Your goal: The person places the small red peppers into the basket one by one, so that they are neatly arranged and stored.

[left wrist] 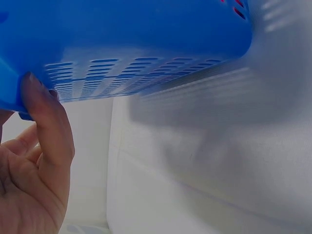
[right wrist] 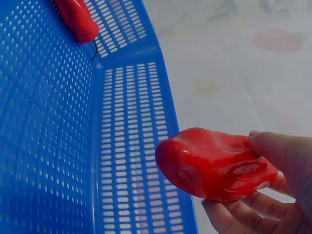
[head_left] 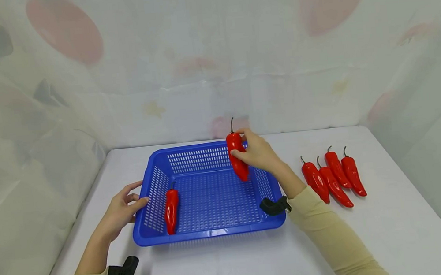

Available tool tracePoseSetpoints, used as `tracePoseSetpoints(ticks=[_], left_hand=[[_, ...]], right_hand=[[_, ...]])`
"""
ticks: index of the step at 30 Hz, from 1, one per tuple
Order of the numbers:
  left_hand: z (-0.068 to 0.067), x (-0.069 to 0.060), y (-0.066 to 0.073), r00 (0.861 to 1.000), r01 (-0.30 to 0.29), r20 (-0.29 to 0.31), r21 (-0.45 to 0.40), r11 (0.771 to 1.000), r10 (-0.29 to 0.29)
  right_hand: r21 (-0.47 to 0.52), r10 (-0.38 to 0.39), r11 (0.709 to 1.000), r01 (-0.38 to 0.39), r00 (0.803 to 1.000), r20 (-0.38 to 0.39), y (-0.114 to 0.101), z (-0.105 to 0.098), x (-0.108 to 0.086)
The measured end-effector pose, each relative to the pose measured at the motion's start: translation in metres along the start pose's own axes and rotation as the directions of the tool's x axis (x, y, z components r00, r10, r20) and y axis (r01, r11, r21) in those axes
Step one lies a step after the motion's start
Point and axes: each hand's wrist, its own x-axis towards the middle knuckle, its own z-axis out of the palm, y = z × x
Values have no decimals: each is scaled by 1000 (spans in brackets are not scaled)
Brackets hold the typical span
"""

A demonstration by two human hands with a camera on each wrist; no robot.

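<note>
A pale cloth with faint spots hangs behind a white table. On the table is a big blue basket, with its long side running left to right. The left hand grips the basket by the rim at its left end, with the thumb over the top. The right hand pinches a red pepper between thumb and fingers. This held pepper is over the back right part of the basket. It stands almost straight up and down in the head view, leaning a little, with its tip down toward the basket floor and its top end up. I cannot tell how high it is. Another, the basket pepper, lies by the left wall, its long way running front to back, top end to the back. Right of the basket, four peppers lie close together on the table, tips toward the person. The step looks like putting a pepper in, so the next move should be to lower it and let go gently. Its thin stem points up and away.
</note>
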Motion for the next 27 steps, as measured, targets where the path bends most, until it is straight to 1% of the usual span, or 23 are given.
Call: tracePoseSetpoints(ticks=[7,12,17,27], left_hand=[[0,0,1,1000,-1,-1,6,1000,1],[0,-1,3,1000,-2,-5,19,1000,2],[0,0,2,1000,1,-3,17,1000,-1],[-1,0,1,1000,3,0,13,1000,-3]], right_hand=[[38,11,999,-13,999,45,-9,12,6],[53,4,999,-7,998,69,-14,21,8],[62,18,998,-24,996,90,-19,30,9],[86,21,996,-33,991,134,-28,50,15]])
